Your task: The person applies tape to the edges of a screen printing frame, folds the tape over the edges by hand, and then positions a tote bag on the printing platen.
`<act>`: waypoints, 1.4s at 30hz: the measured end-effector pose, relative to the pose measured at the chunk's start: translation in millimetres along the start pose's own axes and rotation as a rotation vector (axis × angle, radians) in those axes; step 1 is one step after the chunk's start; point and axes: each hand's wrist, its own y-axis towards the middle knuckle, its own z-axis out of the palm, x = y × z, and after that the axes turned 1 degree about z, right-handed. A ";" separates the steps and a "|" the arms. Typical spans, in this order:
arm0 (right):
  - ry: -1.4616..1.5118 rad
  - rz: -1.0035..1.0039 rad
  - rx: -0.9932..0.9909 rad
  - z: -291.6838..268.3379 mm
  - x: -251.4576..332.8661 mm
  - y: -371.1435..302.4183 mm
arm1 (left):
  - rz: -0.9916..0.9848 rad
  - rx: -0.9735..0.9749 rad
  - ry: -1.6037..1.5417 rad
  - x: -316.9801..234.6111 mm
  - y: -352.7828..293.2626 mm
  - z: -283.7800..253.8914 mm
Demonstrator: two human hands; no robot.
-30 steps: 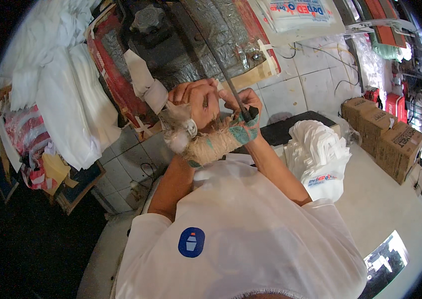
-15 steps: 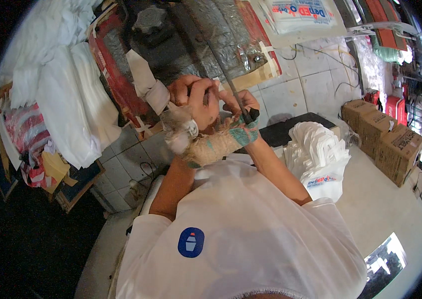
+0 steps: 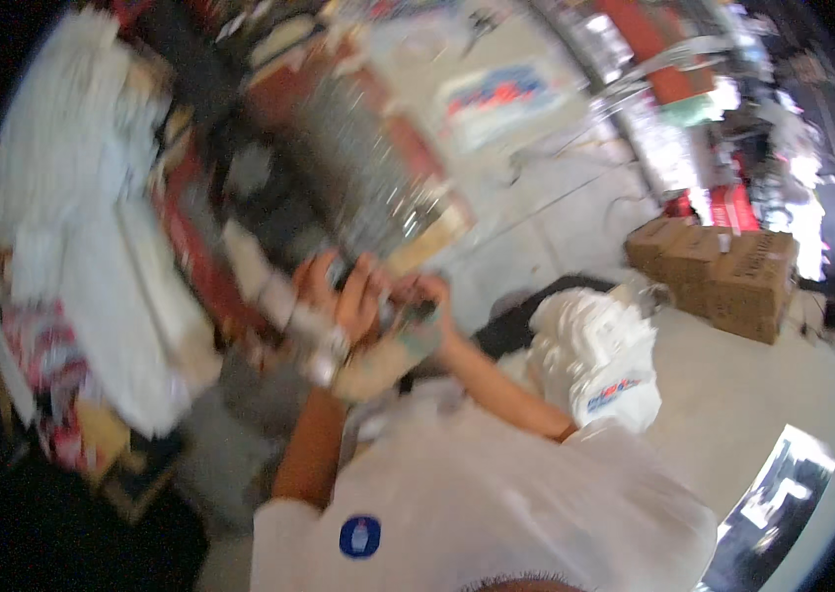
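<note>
Both of my hands are together over the near edge of a dark, plastic-covered board with red edges. My left hand has its fingers curled in; whatever they close on is hidden and blurred. Close beside it, the fingers of my right hand are bent together around something too smeared to name. Just below the hands, a tan and green wrapped bar crosses in front of my forearms. A pale strip runs to the wrapped bar's left end.
White fabric lies piled at the left. On the right stand a stack of printed white bags and several cardboard boxes. A printed white bag rests on the far surface. A shiny dark panel lies at the lower right.
The view has shifted and blurred, so my hands appear lower and farther left. They stay close together by the wrapped bar. The thin dark rod near my right hand no longer shows clearly.
</note>
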 end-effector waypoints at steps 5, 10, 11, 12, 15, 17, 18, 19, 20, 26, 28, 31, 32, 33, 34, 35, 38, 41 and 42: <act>-0.674 -0.109 0.132 7.0 15.6 -7.2 | 0.061 -0.050 0.066 1.1 -3.4 7.0; -0.698 -0.140 0.151 11.3 24.4 -0.8 | 0.143 -0.030 0.131 4.3 -1.9 5.1; -0.769 -0.205 0.161 12.2 25.3 -0.9 | 0.144 -0.011 0.163 2.5 -3.9 8.1; -0.840 -0.271 0.172 13.6 26.5 -0.1 | 0.143 0.006 0.197 3.0 -4.8 10.3; -0.775 -0.168 0.095 18.6 27.6 -4.2 | 0.162 0.043 0.148 5.4 -2.3 4.9; -0.748 -0.125 0.070 22.5 31.5 -4.9 | 0.079 0.163 0.143 -15.0 6.7 -11.9; -0.806 -0.152 0.061 25.5 31.6 -8.7 | 0.080 0.157 0.150 -22.4 10.3 -20.2; -0.865 -0.181 0.051 29.1 31.9 -10.4 | 0.052 0.199 0.131 -27.2 14.5 -25.9; -0.861 -0.184 0.057 26.2 27.9 -10.6 | 0.025 0.244 0.111 -29.0 16.3 -30.4; -0.766 -0.209 0.158 21.2 23.7 -14.4 | 0.173 0.214 0.023 -29.8 28.9 -45.9; -0.691 -0.116 0.115 18.5 17.9 -16.7 | 0.152 0.177 0.032 -21.4 21.6 -37.0; -0.771 -0.229 0.118 19.5 11.5 -19.0 | 0.116 0.029 0.078 -3.5 -0.7 -12.1; -0.828 -0.308 0.108 16.2 8.7 -20.0 | 0.093 0.073 0.097 -8.5 -0.4 -16.5; -0.883 -0.380 0.099 11.8 8.7 -15.5 | 0.095 0.168 0.119 -10.4 4.1 -21.3; -1.199 -0.482 0.066 -13.6 -1.3 1.2 | 0.080 0.136 0.072 -13.0 5.1 -21.6; -0.979 -0.403 0.091 4.7 9.2 -5.4 | 0.063 0.135 0.086 -9.3 2.8 -18.2; -0.631 -0.250 0.052 3.7 25.8 -9.8 | 0.274 0.048 0.037 -14.3 26.4 -23.7; -1.151 -0.414 0.150 23.9 51.1 -24.4 | 0.159 0.059 -0.128 14.3 4.2 1.3; -1.326 -0.611 0.225 29.4 56.2 -27.0 | 0.168 0.073 -0.099 16.8 0.3 1.3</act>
